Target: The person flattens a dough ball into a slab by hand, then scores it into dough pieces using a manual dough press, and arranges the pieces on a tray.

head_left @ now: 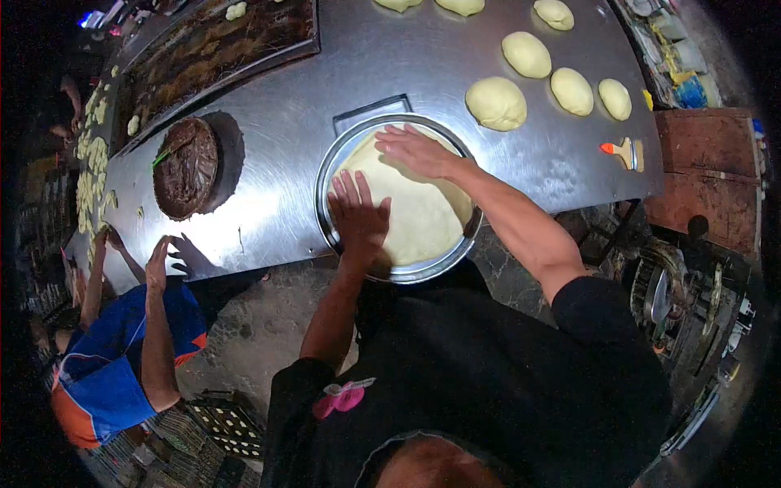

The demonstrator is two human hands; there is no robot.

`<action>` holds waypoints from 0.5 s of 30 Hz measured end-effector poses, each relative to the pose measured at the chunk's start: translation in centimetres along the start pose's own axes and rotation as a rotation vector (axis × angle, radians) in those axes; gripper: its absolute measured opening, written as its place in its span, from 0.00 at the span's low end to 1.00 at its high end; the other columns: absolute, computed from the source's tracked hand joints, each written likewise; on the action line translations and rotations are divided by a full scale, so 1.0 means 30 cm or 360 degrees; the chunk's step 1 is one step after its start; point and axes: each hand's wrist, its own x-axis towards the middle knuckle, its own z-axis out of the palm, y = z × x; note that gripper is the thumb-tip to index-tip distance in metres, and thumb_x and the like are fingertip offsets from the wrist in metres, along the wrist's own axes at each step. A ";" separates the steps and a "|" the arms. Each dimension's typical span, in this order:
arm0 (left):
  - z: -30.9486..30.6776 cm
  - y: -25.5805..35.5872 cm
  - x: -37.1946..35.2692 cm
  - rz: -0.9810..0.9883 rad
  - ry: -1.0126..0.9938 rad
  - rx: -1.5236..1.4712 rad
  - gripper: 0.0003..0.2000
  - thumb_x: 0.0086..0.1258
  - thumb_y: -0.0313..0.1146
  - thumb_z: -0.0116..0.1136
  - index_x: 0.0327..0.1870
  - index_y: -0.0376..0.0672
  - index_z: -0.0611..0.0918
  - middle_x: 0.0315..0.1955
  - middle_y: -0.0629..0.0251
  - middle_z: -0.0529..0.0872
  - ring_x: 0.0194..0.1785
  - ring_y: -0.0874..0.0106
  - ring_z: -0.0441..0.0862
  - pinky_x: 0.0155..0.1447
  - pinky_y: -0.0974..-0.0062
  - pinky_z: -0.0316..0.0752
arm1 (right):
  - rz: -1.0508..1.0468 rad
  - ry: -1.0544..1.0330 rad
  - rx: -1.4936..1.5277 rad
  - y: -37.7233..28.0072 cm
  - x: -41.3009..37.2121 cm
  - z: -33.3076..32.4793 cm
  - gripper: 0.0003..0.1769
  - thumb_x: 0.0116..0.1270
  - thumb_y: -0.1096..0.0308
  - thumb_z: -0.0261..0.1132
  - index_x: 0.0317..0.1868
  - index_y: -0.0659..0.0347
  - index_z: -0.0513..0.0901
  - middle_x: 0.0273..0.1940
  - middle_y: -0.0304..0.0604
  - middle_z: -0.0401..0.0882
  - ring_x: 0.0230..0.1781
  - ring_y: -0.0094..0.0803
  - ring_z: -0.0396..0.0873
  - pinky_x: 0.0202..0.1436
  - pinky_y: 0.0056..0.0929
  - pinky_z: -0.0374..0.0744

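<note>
A flat sheet of pale dough (419,215) covers most of a round metal pan (325,228) at the table's front edge. My left hand (359,215) lies on the dough's left side, fingers stretched out. Near the far rim, my right hand (416,152) rests flat on the dough, fingers extended toward the left. Neither hand grips anything. Part of the dough is hidden under both hands.
Several dough balls (497,103) sit at the back right, with a brush (625,152) nearby. Left stands a bowl of brown filling (186,172) with a green-handled utensil (166,153). Behind it lies a large dark tray (220,53). A co-worker in blue (122,382) works at left.
</note>
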 end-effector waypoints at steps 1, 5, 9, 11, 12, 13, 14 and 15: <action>0.009 -0.025 -0.030 0.0048 0.0103 -0.0041 0.36 0.67 0.52 0.53 0.70 0.36 0.61 0.69 0.41 0.60 0.72 0.46 0.56 0.71 0.44 0.51 | 0.0145 0.0221 0.0226 -0.054 -0.025 -0.021 0.32 0.75 0.46 0.44 0.66 0.62 0.71 0.72 0.50 0.61 0.77 0.40 0.48 0.78 0.43 0.44; -0.054 -0.025 0.110 0.0380 0.0141 -0.0132 0.28 0.69 0.45 0.51 0.65 0.35 0.69 0.66 0.40 0.65 0.72 0.49 0.60 0.71 0.46 0.53 | 0.0224 0.0527 -0.0434 -0.033 -0.106 0.102 0.35 0.75 0.45 0.44 0.69 0.65 0.64 0.74 0.55 0.52 0.78 0.43 0.43 0.79 0.44 0.40; -0.037 -0.049 0.020 0.0269 0.0036 -0.0062 0.30 0.70 0.46 0.52 0.67 0.35 0.67 0.65 0.40 0.67 0.71 0.48 0.62 0.73 0.51 0.55 | 0.0272 0.0335 -0.0635 -0.008 -0.095 0.161 0.42 0.73 0.41 0.44 0.74 0.66 0.52 0.77 0.54 0.42 0.79 0.43 0.38 0.79 0.46 0.36; 0.044 -0.101 -0.024 0.0161 0.0014 -0.0169 0.30 0.70 0.46 0.52 0.66 0.34 0.67 0.64 0.41 0.69 0.70 0.49 0.64 0.72 0.53 0.59 | 0.0225 0.0298 -0.0867 -0.037 -0.121 0.169 0.42 0.73 0.41 0.43 0.74 0.68 0.52 0.77 0.55 0.41 0.79 0.43 0.36 0.78 0.48 0.34; 0.015 -0.093 0.041 0.0142 0.0011 -0.0175 0.30 0.70 0.46 0.52 0.66 0.34 0.67 0.64 0.41 0.69 0.70 0.49 0.64 0.72 0.53 0.59 | 0.0257 0.0307 -0.0848 -0.078 -0.116 0.157 0.41 0.74 0.42 0.44 0.74 0.67 0.52 0.77 0.54 0.41 0.79 0.42 0.37 0.78 0.49 0.35; -0.046 -0.077 0.130 0.0352 0.0062 -0.0131 0.29 0.69 0.46 0.53 0.65 0.34 0.69 0.63 0.43 0.70 0.70 0.50 0.65 0.72 0.53 0.57 | 0.0195 0.0257 -0.0901 -0.069 -0.083 0.150 0.42 0.73 0.42 0.45 0.75 0.66 0.51 0.77 0.53 0.42 0.79 0.41 0.37 0.78 0.49 0.36; -0.064 -0.071 0.175 0.0584 0.0101 -0.0097 0.29 0.67 0.46 0.54 0.63 0.34 0.71 0.62 0.44 0.72 0.69 0.52 0.65 0.73 0.53 0.56 | 0.0152 0.0214 -0.0937 -0.049 -0.052 0.143 0.43 0.72 0.41 0.46 0.75 0.65 0.51 0.77 0.52 0.42 0.79 0.41 0.38 0.78 0.49 0.36; -0.040 -0.108 0.189 0.0632 0.0028 -0.0214 0.31 0.68 0.46 0.53 0.66 0.34 0.68 0.66 0.46 0.68 0.71 0.54 0.64 0.73 0.53 0.55 | 0.0208 0.0261 -0.0561 -0.077 -0.058 0.116 0.42 0.72 0.42 0.47 0.75 0.63 0.50 0.77 0.50 0.44 0.79 0.40 0.39 0.79 0.48 0.37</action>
